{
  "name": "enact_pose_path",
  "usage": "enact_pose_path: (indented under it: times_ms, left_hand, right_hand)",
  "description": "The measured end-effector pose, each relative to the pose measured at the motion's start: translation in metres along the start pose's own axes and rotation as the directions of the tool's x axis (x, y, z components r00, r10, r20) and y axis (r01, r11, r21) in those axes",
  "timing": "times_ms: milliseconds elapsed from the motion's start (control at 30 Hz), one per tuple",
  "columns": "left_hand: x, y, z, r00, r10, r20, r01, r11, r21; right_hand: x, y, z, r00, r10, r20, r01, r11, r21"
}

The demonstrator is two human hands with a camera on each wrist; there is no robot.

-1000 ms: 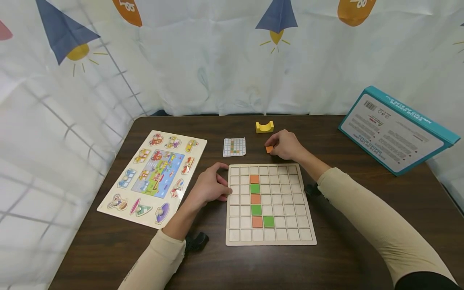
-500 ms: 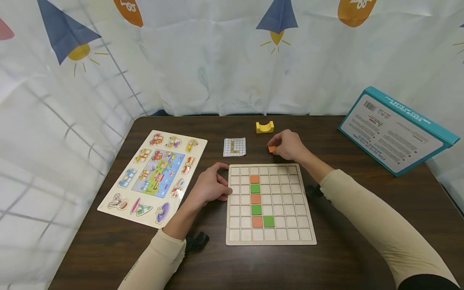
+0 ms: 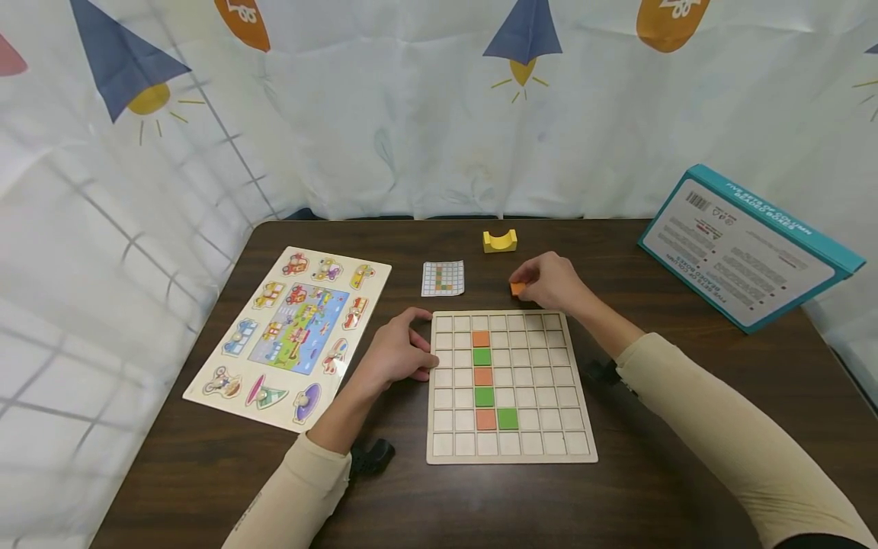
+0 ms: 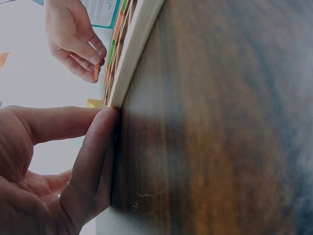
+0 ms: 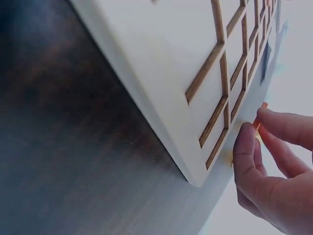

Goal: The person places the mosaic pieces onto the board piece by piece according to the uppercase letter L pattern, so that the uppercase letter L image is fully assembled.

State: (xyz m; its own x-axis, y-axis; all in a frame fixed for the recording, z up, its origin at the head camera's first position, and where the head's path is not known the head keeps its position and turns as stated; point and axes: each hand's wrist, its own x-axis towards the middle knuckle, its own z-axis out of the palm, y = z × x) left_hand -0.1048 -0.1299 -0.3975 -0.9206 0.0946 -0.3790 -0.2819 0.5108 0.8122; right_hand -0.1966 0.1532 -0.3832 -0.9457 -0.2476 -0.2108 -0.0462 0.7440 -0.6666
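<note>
My left hand holds the left edge of a pale wooden grid board. In the left wrist view, the thumb and a finger of that left hand meet at the board's edge. Green and orange square tiles, such as a green tile, sit in cells of one column and the cell beside it. Beyond the board's far edge, my right hand pinches an orange tile between thumb and fingertips. The right wrist view shows this orange tile held on edge, apart from the board.
A small printed grid card lies behind the board, with a yellow curved block farther back. On the left lies a picture puzzle board. A teal box leans at the back right. A white curtain hangs behind the table.
My right hand has moved slightly right and nearer to the board's far edge, the orange tile still pinched in it. My left hand stays on the grid board.
</note>
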Motion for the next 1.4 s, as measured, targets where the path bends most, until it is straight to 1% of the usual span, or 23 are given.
enact_pose_path:
  times_ms: [200, 400, 600, 733, 967, 1167, 1400]
  left_hand:
    - [-0.001, -0.001, 0.000, 1.000, 0.003, -0.001, -0.003, 1.000, -0.004]
    - [0.000, -0.001, 0.000, 1.000, 0.007, -0.004, -0.007, 1.000, -0.008]
    - [-0.001, 0.000, 0.000, 1.000, 0.005, -0.001, -0.005, 1.000, -0.010]
    - [-0.001, 0.000, 0.000, 1.000, 0.004, -0.002, -0.004, 1.000, -0.010]
    - [-0.001, 0.001, 0.000, 1.000, 0.003, -0.003, -0.003, 1.000, -0.009]
    - [-0.001, 0.000, 0.000, 1.000, 0.007, 0.001, -0.007, 1.000, -0.014]
    - [-0.001, 0.000, 0.000, 1.000, 0.009, 0.001, -0.009, 1.000, -0.016]
  right_hand:
    - [-0.012, 0.003, 0.001, 1.000, -0.017, 0.002, 0.017, 1.000, 0.016]
    - [-0.023, 0.000, 0.004, 1.000, -0.022, -0.010, 0.022, 0.999, 0.028]
    - [-0.033, 0.000, 0.008, 1.000, -0.028, -0.003, 0.028, 0.999, 0.033]
    - [-0.041, 0.000, 0.010, 1.000, -0.028, -0.001, 0.028, 0.999, 0.025]
    - [-0.055, -0.001, 0.014, 0.998, -0.064, 0.000, 0.064, 0.998, -0.013]
    - [-0.070, -0.003, 0.016, 0.997, -0.076, -0.008, 0.076, 0.997, -0.028]
    - [-0.088, -0.006, 0.021, 0.992, -0.125, -0.001, 0.125, 0.991, -0.037]
